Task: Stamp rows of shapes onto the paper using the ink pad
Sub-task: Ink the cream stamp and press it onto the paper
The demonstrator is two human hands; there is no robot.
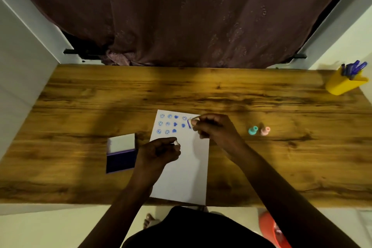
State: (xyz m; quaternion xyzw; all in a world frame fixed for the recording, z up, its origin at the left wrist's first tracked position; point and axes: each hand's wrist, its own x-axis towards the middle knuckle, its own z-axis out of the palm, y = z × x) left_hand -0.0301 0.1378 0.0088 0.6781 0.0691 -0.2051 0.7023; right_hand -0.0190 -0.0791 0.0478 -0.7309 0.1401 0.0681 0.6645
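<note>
A white sheet of paper point(182, 169) lies on the wooden table point(80, 96), with rows of blue smiley faces and hearts stamped across its top. My right hand point(213, 129) pinches a small stamp point(190, 123) with a blue inked face, tilted just above the paper's upper right corner. My left hand point(159, 152) rests on the paper's left edge, its fingers curled around a small pale object point(176, 143). The open ink pad point(120, 153) sits left of the paper, its white lid flipped back and its dark blue pad facing up.
A teal stamp point(252, 130) and a pink stamp point(265, 130) stand on the table to the right of the paper. A yellow cup of blue pens point(344, 83) stands at the far right corner. A brown curtain hangs behind the table.
</note>
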